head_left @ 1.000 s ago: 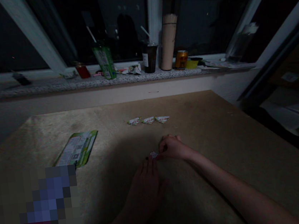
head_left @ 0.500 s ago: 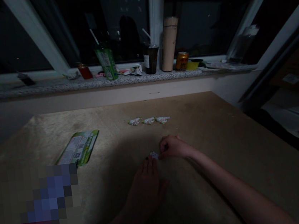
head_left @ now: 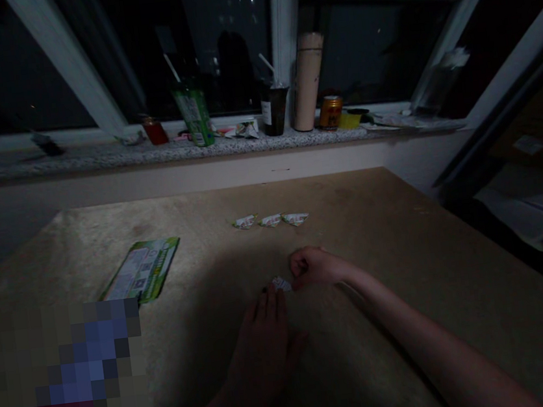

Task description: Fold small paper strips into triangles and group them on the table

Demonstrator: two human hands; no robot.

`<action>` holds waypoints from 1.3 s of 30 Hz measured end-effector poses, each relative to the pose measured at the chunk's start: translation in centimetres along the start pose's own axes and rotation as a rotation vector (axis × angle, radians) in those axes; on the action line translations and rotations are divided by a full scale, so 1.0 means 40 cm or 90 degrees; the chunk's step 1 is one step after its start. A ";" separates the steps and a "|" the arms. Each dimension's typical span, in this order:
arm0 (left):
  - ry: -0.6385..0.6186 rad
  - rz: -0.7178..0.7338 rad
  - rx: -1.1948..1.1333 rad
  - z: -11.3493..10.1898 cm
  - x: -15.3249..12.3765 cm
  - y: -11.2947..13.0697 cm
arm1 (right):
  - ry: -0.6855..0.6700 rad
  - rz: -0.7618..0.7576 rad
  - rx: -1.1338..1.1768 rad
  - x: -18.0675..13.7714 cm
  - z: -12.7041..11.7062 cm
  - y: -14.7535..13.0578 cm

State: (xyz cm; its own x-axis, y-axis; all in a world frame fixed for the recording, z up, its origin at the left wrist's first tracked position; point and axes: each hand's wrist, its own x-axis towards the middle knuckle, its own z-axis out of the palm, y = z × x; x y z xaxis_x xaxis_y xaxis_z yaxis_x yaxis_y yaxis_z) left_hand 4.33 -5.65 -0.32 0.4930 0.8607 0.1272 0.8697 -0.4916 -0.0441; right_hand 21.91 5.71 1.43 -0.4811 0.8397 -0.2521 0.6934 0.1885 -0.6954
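My left hand [head_left: 262, 335] lies flat on the table with its fingers stretched out. Its fingertips rest on the lower left edge of a small white printed packet [head_left: 282, 284], partly covered by them. Just right of that packet is my right hand [head_left: 315, 267], with curled fingers and the thumb side low by the packet's edge. What those fingers hold, if anything, cannot be made out. Farther back, three small folded triangular packets [head_left: 269, 220], white with green edges, lie in a row.
A green and white printed pouch [head_left: 146, 270] lies on the tan table [head_left: 390, 347] at left. Along the granite windowsill [head_left: 123, 156] stand a green cup [head_left: 194, 115], a dark cup [head_left: 274, 110], a tall pinkish flask [head_left: 308, 81], an orange can [head_left: 330, 113] and a red jar [head_left: 154, 131].
Slightly more of the small packet shows between my hands. My right hand has shifted a little, and its fingers are curled somewhat tighter. The row of packets stays put.
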 end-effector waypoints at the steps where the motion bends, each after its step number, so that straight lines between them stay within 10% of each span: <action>1: 0.006 -0.010 0.007 0.001 -0.001 0.003 | -0.001 0.006 -0.007 -0.001 0.000 -0.002; 27: -0.023 0.009 -0.034 -0.009 -0.007 -0.008 | 0.029 -0.023 -0.021 0.000 0.011 0.013; 39: 0.000 -0.016 -0.162 -0.037 0.066 -0.116 | 0.080 -0.064 -0.047 -0.005 0.023 0.022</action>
State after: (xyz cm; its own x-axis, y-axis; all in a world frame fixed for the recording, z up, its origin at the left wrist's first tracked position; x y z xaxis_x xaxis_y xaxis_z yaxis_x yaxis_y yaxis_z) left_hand 1.54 -1.28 1.68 0.4720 0.8727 0.1248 0.8472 -0.4881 0.2096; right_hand 22.12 5.25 0.27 -0.4826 0.8707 -0.0945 0.6846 0.3077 -0.6607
